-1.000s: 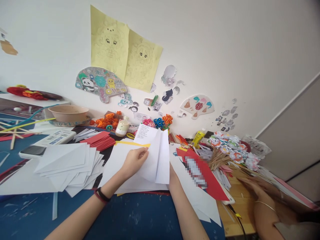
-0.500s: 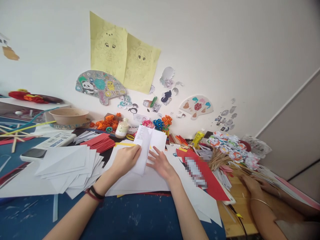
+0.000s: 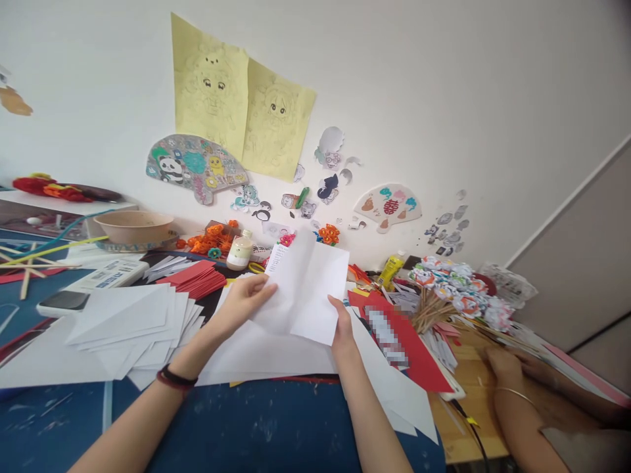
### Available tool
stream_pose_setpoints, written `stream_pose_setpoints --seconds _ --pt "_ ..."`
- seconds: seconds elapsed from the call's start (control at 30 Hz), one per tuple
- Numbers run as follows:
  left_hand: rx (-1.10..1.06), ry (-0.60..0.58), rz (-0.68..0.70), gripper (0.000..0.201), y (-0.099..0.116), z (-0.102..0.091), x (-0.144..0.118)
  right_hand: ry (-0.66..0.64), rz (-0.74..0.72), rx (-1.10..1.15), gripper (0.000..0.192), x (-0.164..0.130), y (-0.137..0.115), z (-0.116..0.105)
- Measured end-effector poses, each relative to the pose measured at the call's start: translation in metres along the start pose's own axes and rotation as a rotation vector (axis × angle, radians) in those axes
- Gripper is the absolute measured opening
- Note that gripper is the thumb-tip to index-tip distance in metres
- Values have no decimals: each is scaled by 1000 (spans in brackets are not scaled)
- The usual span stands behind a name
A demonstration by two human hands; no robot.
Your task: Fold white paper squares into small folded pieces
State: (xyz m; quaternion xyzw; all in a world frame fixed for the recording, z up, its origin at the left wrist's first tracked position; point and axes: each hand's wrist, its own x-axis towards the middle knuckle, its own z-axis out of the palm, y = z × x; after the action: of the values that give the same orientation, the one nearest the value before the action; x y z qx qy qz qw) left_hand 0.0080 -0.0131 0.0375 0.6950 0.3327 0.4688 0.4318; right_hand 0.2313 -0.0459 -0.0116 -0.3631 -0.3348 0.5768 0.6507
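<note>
A white sheet of paper [image 3: 319, 289] with a crease down its middle is held up in front of me, partly opened out. Printed lines show at its upper left edge. My left hand [image 3: 249, 295] pinches the left side, thumb on top. At the lower right edge, my right hand [image 3: 341, 322] grips the sheet with its thumb in front; the other fingers are hidden behind. Larger white sheets [image 3: 276, 364] lie under the hands. To the left is a fanned pile of folded white papers [image 3: 133, 322], with a stack of red paper [image 3: 194, 281] behind it.
Along the wall stand a pale bottle [image 3: 240, 251], a beige bowl [image 3: 135, 226] and orange craft flowers [image 3: 211, 240]. On the right are a yellow glue bottle [image 3: 392, 269], red card [image 3: 424, 361] and paper flowers on sticks [image 3: 456, 289]. Another person's arm [image 3: 515, 401] rests at far right.
The folded paper has been spread wider. My right hand, with fingers spread beside it before, now grips its right edge; my left hand has shifted slightly and still holds the left side.
</note>
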Motion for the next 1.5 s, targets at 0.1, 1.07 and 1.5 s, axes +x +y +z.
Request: stream_pose_setpoints --seconds 0.1,1.07,1.5 --pt "-137 12 -96 40 -11 -13 6 -19 -39 27 39 -3 -6 -3" --pt "106 30 172 38 -5 52 -21 -238 -87 72 46 -8 14 33" --pt "1135 219 683 41 -29 5 -7 -83 -146 -431 49 5 14 28"
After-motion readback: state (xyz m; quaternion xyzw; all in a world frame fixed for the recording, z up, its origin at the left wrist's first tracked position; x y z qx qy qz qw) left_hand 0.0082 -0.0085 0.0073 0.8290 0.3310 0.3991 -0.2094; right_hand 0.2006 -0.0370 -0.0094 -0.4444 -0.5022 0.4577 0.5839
